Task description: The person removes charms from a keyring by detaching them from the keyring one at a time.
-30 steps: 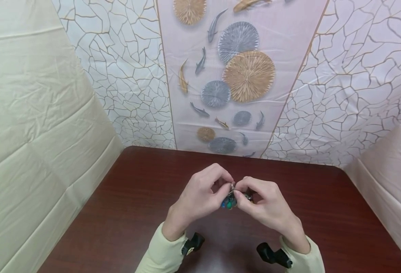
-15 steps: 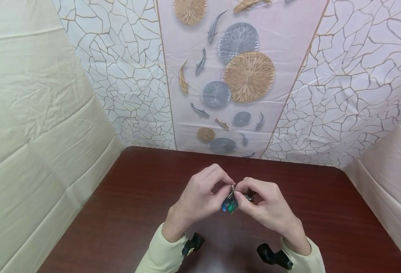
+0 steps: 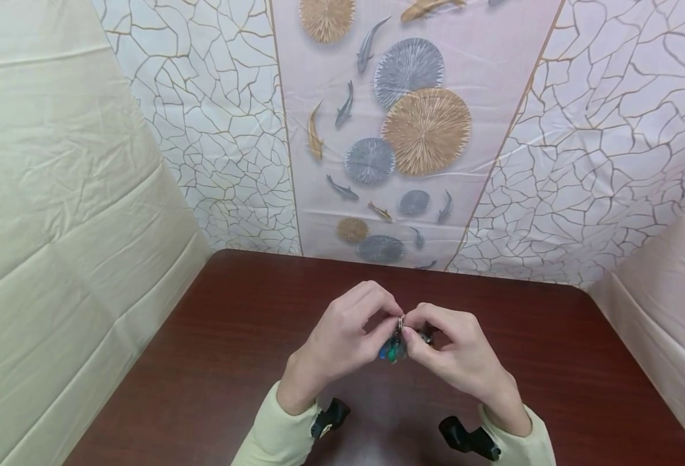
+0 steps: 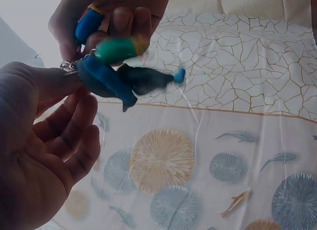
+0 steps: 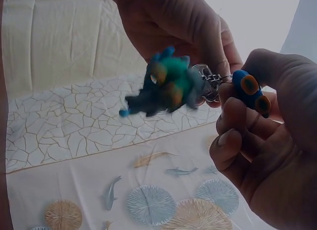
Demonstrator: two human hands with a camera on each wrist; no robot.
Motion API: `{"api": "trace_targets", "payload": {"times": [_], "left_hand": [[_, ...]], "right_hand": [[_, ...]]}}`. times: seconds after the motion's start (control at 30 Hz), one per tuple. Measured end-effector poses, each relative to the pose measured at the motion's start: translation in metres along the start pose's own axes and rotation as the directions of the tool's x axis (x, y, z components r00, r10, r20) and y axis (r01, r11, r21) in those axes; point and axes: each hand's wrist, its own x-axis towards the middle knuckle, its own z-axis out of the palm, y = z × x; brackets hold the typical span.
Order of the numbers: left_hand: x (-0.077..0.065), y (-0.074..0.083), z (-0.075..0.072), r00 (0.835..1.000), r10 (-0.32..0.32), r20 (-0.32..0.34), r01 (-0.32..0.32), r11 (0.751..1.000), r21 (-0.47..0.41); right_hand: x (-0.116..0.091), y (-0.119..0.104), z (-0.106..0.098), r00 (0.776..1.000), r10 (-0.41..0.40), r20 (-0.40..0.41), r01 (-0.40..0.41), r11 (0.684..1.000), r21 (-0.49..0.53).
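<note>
Both hands meet over the middle of the table around a keychain [image 3: 393, 351] with several small coloured figure charms. My left hand [image 3: 345, 330] pinches its metal ring [image 5: 208, 84] between thumb and fingertips. From the other side, my right hand [image 3: 456, 343] pinches the keychain by the ring end, beside a blue charm with orange ends [image 5: 249, 89]. Below the fingers dangle a green charm [image 4: 118, 50], a blue one [image 4: 106, 80] and a dark one with a blue tip [image 4: 151, 80], partly blurred. The fingertips hide part of the ring.
The dark red-brown table [image 3: 249, 310] extends around the hands. A patterned cloth [image 3: 377, 207] hangs behind its far edge, with pale creased cloth [image 3: 74, 246] on the left and right. Black wrist devices [image 3: 331, 416] sit at both sleeves.
Both hands stay nearly in place, the left fingertips shifting slightly right towards the right ones. The ring has turned a little and the dangling charms have swung.
</note>
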Motion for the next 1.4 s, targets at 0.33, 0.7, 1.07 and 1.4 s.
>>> {"api": "trace_targets", "payload": {"times": [0.33, 0.7, 1.07, 1.4], "left_hand": [[-0.0021, -0.0004, 0.0008, 0.999, -0.040, -0.021, 0.041, 0.999, 0.028], [-0.0031, -0.0008, 0.0018, 0.996, -0.083, -0.021, 0.082, 0.995, -0.055], [-0.0034, -0.0006, 0.0024, 0.992, -0.126, 0.007, 0.126, 0.986, -0.110], [-0.0041, -0.0037, 0.0013, 0.986, -0.163, 0.023, 0.164, 0.981, -0.101]], "right_hand": [[-0.0011, -0.0028, -0.0001, 1.000, 0.005, 0.015, -0.005, 1.000, -0.010], [-0.0027, -0.0008, -0.0003, 0.999, -0.012, 0.042, 0.012, 1.000, -0.007], [-0.0030, 0.0014, 0.0004, 0.998, -0.037, 0.052, 0.037, 0.999, 0.001], [-0.0020, 0.0017, 0.0017, 0.998, -0.028, 0.060, 0.031, 0.998, -0.049]]}}
